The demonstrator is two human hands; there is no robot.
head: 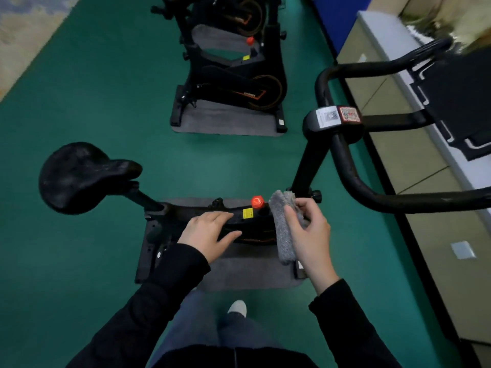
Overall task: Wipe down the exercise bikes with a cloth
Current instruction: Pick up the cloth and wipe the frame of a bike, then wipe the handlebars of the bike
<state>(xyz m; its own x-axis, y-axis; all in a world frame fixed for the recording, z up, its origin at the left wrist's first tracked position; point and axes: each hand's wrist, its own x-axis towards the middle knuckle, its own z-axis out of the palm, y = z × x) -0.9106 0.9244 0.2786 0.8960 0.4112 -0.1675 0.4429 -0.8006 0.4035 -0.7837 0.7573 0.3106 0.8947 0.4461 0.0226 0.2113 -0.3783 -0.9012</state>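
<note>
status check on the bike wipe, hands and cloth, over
Left hand rests flat on the bike frame. Right hand grips the grey cloth, beside the red knob at the handlebar post. Nothing blocking the frame.

Head-worn camera looks steeply down over bike [180, 209]

The green floor [93, 115] bears a near grey mat [247, 274] under one black exercise bike [164, 211] and, well apart beyond it, a far grey mat [225, 122] under a second exercise bike [233, 83], with a pale patterned rug [24, 30] at the far left, beige cabinets [414, 160] along the right and a white shoe [237, 308] just before the near mat.
</note>
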